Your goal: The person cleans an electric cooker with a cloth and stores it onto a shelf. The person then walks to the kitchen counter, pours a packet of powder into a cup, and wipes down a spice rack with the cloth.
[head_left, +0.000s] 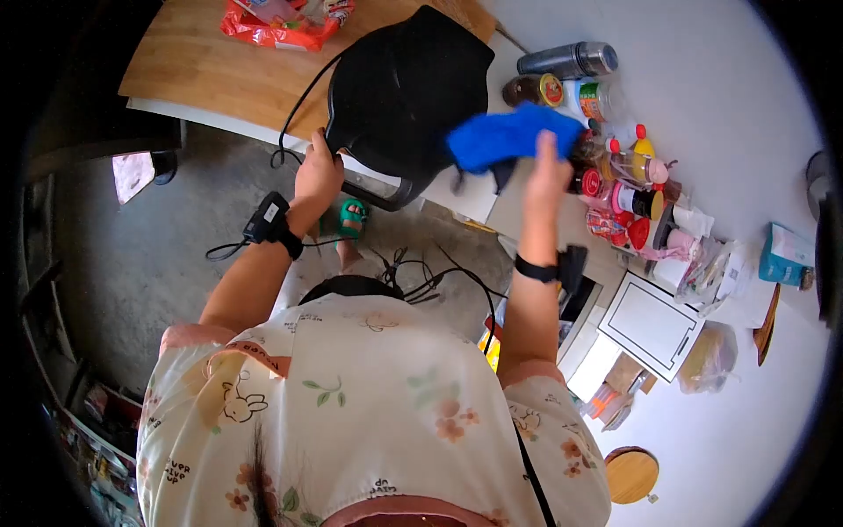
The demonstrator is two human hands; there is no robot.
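Note:
A large black item (408, 88), like a bag or padded seat, lies tilted across the edge of the wooden table (189, 61). My left hand (318, 176) grips its lower left rim, with the thumb up against the edge. My right hand (546, 176), slightly blurred, holds a bright blue cloth (514, 136) just right of the black item. The cloth reaches the black item's right side; whether they touch is unclear. A black cable loops beside my left hand.
Jars and bottles (637, 167) crowd the right side, with a steel thermos (569, 60) behind them. A red plastic package (285, 22) lies on the table at the back. Black cables (426, 279) hang near my waist. A white-framed panel (652, 325) stands at the right.

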